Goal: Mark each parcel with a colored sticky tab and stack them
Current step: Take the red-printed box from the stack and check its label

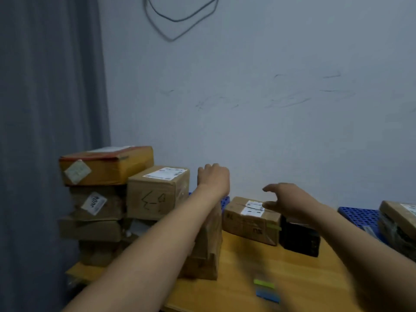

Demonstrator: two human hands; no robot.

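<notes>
Head view: the left hand (213, 176) reaches beyond the parcel stack (209, 248) under its forearm, its fingers hidden and its grip unclear. The right hand (290, 202) spreads loose fingers over a small parcel (247, 224). Sticky tabs (265, 289) lie nearer, below the right wrist.

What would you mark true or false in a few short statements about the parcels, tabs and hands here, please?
1. The right hand reaches over the small labelled parcel. True.
2. The yellow parcel tops the leftmost stack. True.
3. The sticky tabs lie on the yellow parcel. False: they lie on the wooden table.
4. The black box stands left of the stacks. False: it stands right of the small labelled parcel.
</notes>
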